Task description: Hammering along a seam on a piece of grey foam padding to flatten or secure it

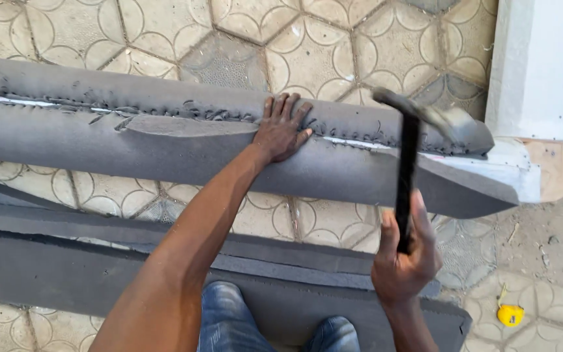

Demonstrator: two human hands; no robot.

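**Hammer up, palm down on the grey roll**

Head view, looking down past my knees: my left hand point(281, 130) is flat on top of the long grey fabric-covered roll point(164, 140), fingers spread and pressed onto the cloth right at the rough stitched seam point(184, 109) that runs along its upper side; fingertips just reach the seam line; nothing pinched there, just palm and fingers holding the cover down.

My right hand point(404, 257) is wrapped tight round the black handle of the hammer point(406, 176), fingers shut on it, thumb up along the shaft; the handle stands nearly upright and the grey head is just above the seam to the right of my left hand, near but clear of my fingers.

Edges: the roll lies across the whole view, left edge out of frame, right end tapering to a slanted edge where pale padding and a bit of wooden board point(555, 169) stick out; a white post point(535, 65) stands just behind that end, so that side is tight; between my hands the seam is bare.

Nearer me, flat grey strips point(66, 261) lie under my denim knees point(229, 319), with a gap of patterned floor tiles point(164, 26) between them and the roll; a small yellow tape measure point(509, 315) sits on the ground off to the right, well apart.
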